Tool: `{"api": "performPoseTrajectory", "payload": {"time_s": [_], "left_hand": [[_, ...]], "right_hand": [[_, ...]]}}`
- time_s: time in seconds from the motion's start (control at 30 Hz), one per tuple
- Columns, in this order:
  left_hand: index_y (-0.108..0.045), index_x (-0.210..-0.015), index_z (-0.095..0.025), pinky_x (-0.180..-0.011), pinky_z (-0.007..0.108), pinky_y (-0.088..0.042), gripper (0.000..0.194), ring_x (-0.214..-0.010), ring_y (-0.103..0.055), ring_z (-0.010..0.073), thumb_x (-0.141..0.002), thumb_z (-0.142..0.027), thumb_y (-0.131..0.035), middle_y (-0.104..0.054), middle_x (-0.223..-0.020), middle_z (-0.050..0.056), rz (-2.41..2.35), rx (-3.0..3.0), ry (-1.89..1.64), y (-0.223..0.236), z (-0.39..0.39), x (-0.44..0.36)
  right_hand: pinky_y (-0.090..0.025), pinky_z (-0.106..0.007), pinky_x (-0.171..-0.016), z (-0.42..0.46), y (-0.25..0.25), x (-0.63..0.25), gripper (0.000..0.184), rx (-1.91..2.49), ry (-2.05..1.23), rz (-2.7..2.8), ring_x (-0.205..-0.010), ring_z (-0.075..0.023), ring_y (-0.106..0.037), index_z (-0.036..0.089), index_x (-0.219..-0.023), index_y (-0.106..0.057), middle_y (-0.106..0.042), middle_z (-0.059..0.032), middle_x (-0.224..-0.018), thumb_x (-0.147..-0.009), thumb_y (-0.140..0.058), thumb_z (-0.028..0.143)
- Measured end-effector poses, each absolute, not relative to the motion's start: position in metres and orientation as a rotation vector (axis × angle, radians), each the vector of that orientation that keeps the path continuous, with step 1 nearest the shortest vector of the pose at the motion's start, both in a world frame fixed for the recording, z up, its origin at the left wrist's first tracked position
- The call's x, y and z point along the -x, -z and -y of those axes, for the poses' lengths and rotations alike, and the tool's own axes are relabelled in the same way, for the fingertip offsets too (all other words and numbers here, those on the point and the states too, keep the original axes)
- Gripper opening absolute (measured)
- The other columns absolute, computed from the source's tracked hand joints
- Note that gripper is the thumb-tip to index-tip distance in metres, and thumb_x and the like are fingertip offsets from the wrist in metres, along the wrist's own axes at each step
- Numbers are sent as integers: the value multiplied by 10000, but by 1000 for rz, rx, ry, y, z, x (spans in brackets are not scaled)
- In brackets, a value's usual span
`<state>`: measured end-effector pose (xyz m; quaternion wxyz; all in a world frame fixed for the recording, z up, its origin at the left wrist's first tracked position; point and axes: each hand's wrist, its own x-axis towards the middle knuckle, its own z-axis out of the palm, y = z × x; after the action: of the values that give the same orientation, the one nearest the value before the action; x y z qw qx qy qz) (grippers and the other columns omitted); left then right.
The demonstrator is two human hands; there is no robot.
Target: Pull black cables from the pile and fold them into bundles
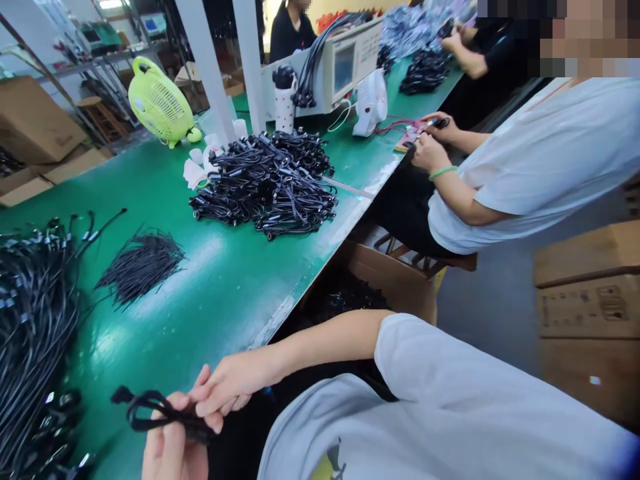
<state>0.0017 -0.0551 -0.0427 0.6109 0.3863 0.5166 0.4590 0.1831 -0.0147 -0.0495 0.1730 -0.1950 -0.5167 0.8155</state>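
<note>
A folded black cable bundle (150,408) sits at the bottom of the head view, over the near edge of the green table (225,287). My left hand (173,443) is closed around the bundle from below. My right hand (227,387) pinches the same bundle from the right, fingers pressed together on it. A thin black tie seems wrapped round the bundle's middle. To the left lies a spread of loose black cables (35,320). A small heap of black ties (143,263) lies just beyond.
A big pile of bundled black cables (270,183) lies mid-table. A yellow-green fan (160,103), a white tester (340,67) and a small white fan (373,103) stand farther back. A co-worker in white (525,160) sits at right, hands on a fixture. Cardboard boxes (585,300) stand right.
</note>
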Motion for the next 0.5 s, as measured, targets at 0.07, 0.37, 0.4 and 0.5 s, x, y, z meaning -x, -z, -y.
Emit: {"api": "performPoseTrajectory", "payload": {"time_s": [0.07,0.37,0.4,0.5], "left_hand": [[-563,-860,-245,-665,292,-548,300,-611,-598,138,-776,-497,-701,-539,-582,-65,-1265,-904,-1123,44,50,-4],[-643,-850,-204,-628,324,-496,232,-665,-623,213,-904,-374,-493,-665,-723,50,-1506,-2267,-593,54,37,4],[-645,-984,-206,-764,366,-518,229,-820,-654,239,-901,-379,-521,-703,-880,77,-1491,-2307,-603,51,35,6],[-540,-1252,-205,-1022,448,-433,426,-1174,-567,275,-877,-399,-593,-631,-1233,123,-1629,-2221,-766,43,30,21]], "right_hand": [[-368,-187,-613,20,41,-190,262,742,-1815,1900,-673,-61,-515,141,-792,-632,-591,26,-758,-952,-514,312],[-362,-345,-758,8,38,-193,380,838,-119,2636,-821,-186,-577,89,-1219,-540,-654,-73,-867,-1018,-358,356],[-342,-342,-699,4,44,-196,399,925,-127,2686,-754,-189,-563,89,-1157,-566,-637,-63,-800,-1006,-382,408],[-285,-335,-664,-11,61,-211,317,1135,-24,2686,-729,-197,-539,135,-1014,-617,-615,-62,-775,-978,-456,405]]}}
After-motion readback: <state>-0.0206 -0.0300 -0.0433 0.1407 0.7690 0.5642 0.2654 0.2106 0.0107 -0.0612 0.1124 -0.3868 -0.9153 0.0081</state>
